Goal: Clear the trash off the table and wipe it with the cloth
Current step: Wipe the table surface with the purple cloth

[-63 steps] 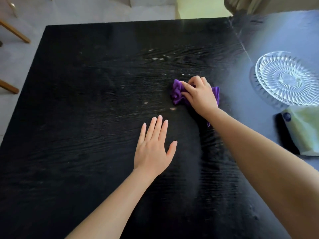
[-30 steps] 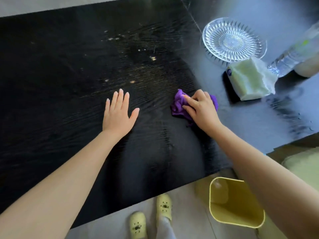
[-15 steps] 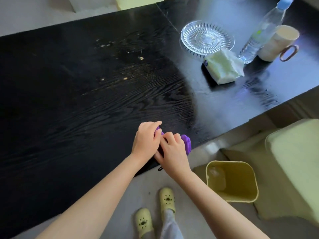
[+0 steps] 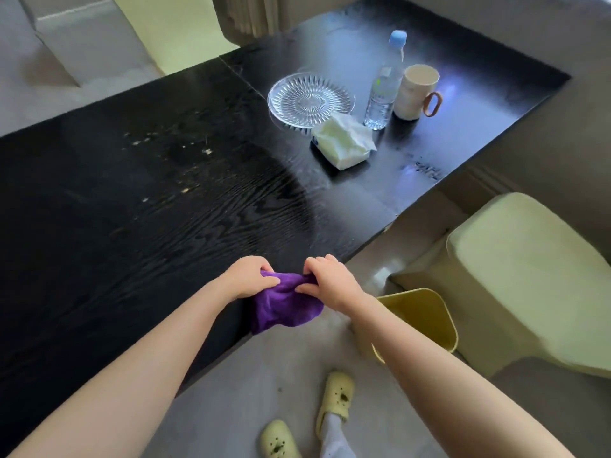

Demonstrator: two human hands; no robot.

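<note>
Black table (image 4: 165,226), near edge: left hand (image 4: 246,277) and right hand (image 4: 330,282) pinch the purple cloth (image 4: 284,305), stretched sideways between them; crumbs (image 4: 186,190) lie ahead-left of the grip, nearer the left hand.

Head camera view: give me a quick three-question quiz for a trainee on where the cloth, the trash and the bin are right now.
1. What litter lies on the table, left of the glass plate?
2. True or false: the left hand and the right hand both grip the purple cloth.
3. The yellow bin stands: A on the table, B on the floor, C on a chair.
Key: 1 pale crumbs; 2 true; 3 B.
</note>
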